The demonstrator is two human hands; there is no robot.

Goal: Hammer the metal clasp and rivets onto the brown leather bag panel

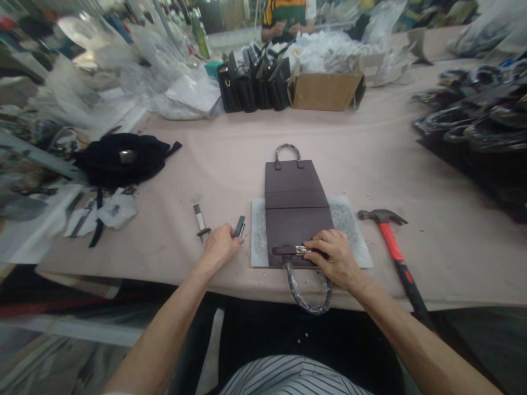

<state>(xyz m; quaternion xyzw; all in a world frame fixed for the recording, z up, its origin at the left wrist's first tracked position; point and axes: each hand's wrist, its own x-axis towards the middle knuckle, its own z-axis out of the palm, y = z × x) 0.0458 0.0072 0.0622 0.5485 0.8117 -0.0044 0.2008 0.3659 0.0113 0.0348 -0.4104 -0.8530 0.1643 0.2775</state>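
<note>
A dark brown leather bag panel with two wrapped handles lies flat over a pale stone slab. Near its lower edge is a strap with a metal clasp. My right hand pinches the clasp's right end between thumb and fingers. Left of the slab, my left hand is closed round a small dark grey tool, whose end sticks out beyond the fingers. Another small metal tool lies just left of that hand. A claw hammer with a red and black handle rests to the right.
Dark bags and a cardboard box stand at the table's back. Wrapped bag pieces are piled right. A dark cloth bundle lies left. A person is beyond.
</note>
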